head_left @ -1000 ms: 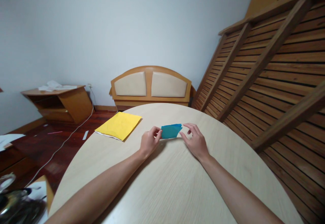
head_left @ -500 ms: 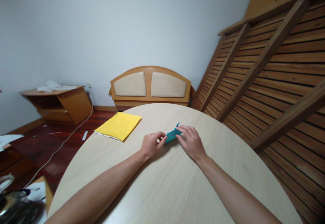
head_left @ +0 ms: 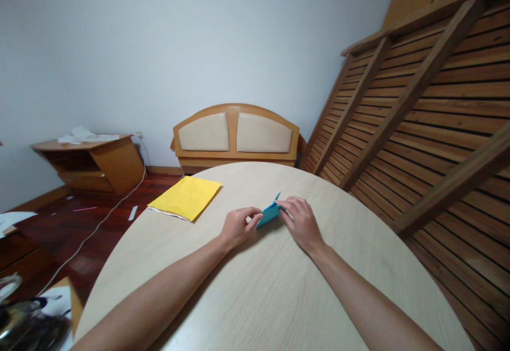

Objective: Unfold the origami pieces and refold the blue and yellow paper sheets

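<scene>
A blue paper (head_left: 270, 214) is pinched between the left hand (head_left: 236, 227) and right hand (head_left: 302, 222) on the bench (head_left: 279, 292). A yellow envelope (head_left: 185, 197) is seen far left.

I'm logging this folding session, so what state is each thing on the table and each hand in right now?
Small blue folded paper: partly folded, one corner raised, pinched between both hands.
Left hand: fingertips closed on the paper's near end.
Right hand: fingers pressing the paper's far end.
Yellow paper sheet: flat, untouched, overhanging the edge of the round light wooden table.
</scene>
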Demonstrator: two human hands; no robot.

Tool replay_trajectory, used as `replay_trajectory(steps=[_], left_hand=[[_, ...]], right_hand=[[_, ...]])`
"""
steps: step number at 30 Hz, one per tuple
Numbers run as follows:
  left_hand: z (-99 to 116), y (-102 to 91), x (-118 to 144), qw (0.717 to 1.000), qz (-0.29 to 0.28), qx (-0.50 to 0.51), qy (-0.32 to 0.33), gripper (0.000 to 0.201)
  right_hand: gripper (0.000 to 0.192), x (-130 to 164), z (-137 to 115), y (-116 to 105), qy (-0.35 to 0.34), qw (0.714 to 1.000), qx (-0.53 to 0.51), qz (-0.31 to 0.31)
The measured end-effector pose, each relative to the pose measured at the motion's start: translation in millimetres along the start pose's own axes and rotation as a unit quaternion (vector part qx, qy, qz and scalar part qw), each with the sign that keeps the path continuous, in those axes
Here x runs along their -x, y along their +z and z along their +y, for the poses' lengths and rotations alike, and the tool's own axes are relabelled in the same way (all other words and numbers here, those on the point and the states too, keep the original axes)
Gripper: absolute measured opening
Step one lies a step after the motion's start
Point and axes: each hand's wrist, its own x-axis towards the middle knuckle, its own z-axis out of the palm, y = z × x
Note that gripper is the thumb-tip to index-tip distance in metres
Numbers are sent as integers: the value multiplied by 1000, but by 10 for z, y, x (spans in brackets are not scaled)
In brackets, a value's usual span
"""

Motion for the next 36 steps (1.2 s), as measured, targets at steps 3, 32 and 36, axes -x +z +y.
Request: replay_trajectory(steps=[3, 32, 36], left_hand=[[4, -2, 6, 1000, 10, 1, -10, 22], [-223, -31, -110, 973, 134, 63, -176, 20], [-352, -7, -117, 963, 147, 95, -206, 22]], right_hand=[[27, 0, -11, -1, -2, 1000, -8, -3], [28, 37, 13, 18, -21, 990, -82, -110], [41, 46, -9, -11, -44, 980, -98, -170]])
